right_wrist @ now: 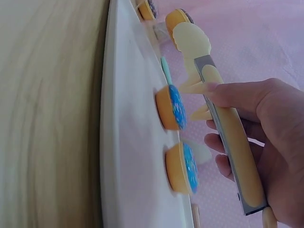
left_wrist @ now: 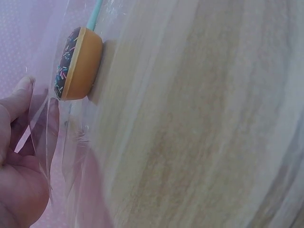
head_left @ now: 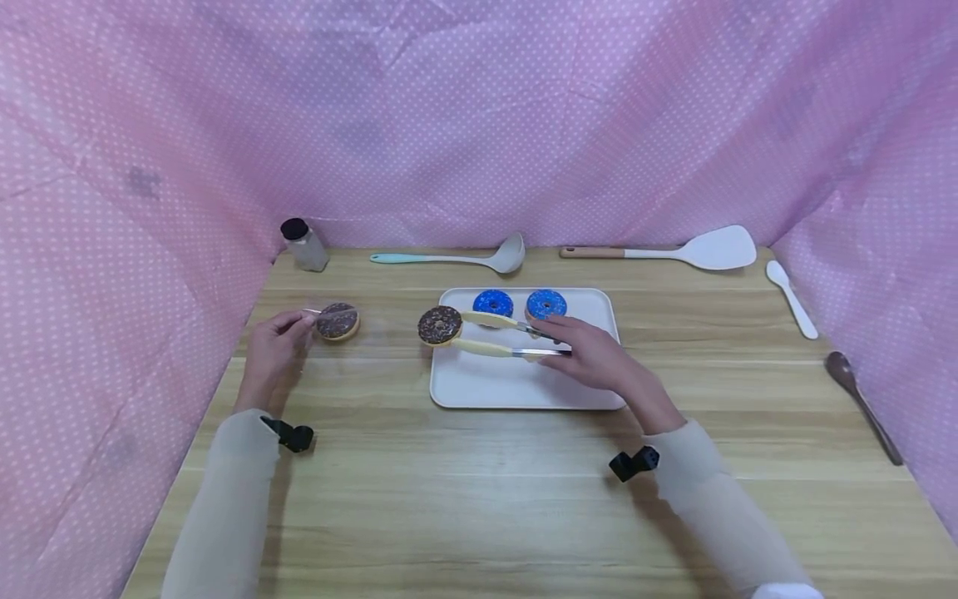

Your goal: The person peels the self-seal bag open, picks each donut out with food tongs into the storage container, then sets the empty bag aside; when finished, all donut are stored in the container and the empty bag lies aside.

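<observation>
Sleeves: long, pale beige, thin fabric is worn on both arms, reaching the wrists.
Wrist mounts: a small black camera bracket is strapped at each cuff.
Left hand (head_left: 273, 345): bare.
Right hand (head_left: 591, 353): bare.

No writing, label, brand, number or sign can be read in any of the three views. The small jar (head_left: 303, 244) at the back of the wooden table (head_left: 479, 499) shows no legible label at this size. The pink backdrop (head_left: 479, 116) carries only a pattern of white dots.
</observation>
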The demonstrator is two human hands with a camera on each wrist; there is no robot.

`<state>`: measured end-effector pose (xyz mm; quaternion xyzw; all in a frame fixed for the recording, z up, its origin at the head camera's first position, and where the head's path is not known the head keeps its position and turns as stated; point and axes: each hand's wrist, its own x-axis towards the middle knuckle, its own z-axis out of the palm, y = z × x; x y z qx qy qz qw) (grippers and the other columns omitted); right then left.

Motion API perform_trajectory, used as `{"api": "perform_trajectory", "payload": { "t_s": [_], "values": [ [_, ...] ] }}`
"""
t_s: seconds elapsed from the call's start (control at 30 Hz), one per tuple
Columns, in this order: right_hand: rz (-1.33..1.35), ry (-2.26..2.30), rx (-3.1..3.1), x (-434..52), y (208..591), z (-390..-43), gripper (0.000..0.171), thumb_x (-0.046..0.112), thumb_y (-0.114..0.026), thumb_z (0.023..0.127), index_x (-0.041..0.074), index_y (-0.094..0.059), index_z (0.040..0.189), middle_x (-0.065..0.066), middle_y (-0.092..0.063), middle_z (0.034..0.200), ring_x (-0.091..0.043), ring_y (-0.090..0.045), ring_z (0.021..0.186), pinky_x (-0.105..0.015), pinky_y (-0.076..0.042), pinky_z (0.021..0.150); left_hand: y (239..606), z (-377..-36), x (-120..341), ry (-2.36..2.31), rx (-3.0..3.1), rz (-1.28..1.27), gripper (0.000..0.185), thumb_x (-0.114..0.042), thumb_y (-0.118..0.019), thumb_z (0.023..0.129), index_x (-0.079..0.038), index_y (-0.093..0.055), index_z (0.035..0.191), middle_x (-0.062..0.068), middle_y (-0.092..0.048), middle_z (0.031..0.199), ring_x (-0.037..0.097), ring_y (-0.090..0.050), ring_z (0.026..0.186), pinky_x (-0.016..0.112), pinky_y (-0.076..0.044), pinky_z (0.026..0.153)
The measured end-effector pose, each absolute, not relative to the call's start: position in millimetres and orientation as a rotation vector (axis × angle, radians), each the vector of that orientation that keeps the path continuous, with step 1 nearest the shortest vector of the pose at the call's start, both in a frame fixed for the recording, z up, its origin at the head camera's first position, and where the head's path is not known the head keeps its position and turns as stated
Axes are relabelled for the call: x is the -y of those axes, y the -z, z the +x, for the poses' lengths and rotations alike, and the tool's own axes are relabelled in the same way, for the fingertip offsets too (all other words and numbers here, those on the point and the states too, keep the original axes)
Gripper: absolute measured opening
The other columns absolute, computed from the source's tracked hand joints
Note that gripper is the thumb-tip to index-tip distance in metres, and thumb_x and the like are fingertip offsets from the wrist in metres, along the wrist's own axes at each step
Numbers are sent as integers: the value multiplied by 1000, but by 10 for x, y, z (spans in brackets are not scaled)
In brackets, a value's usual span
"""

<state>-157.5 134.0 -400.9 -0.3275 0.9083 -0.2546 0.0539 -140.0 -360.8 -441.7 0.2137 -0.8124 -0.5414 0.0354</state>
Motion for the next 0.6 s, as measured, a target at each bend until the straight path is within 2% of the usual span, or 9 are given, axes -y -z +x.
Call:
{"api": "perform_trajectory", "payload": {
  "t_s": [0.07, 0.27, 0.43, 0.6],
  "values": [
    [-971, 789, -2751, -1410, 4013, -1551, 57, 31, -67, 90, 23, -46, 142, -10, -54, 137, -27, -52, 124, -48, -45, 100, 4419, -1398, 3614, 1660, 2503, 657, 50, -49, -65, 84, -13, -65, 119, -3, -61, 116, 6, -51, 103, 13, -44, 82],
    [-897, 805, -2740, -1611, 4060, -1478, 55, 27, -69, 89, 14, -50, 139, -10, -57, 132, -27, -54, 119, -48, -46, 98, 4426, -1402, 3634, 1590, 2541, 633, 50, -51, -63, 85, -14, -66, 119, -3, -62, 115, 6, -51, 103, 16, -41, 85],
    [-866, 777, -2750, -1729, 4098, -1428, 54, 27, -69, 88, 13, -51, 138, -11, -57, 132, -28, -55, 118, -49, -45, 99, 4434, -1404, 3636, 1647, 2485, 623, 49, -47, -66, 85, -11, -67, 117, -4, -63, 109, 6, -52, 97, 15, -44, 77],
    [-867, 749, -2764, -1817, 4145, -1394, 54, 26, -70, 88, 13, -52, 137, -11, -57, 132, -28, -56, 117, -49, -46, 98, 4425, -1399, 3638, 1600, 2510, 596, 50, -49, -64, 86, -9, -65, 117, -5, -62, 105, 5, -51, 95, 13, -44, 74]
  ]
}}
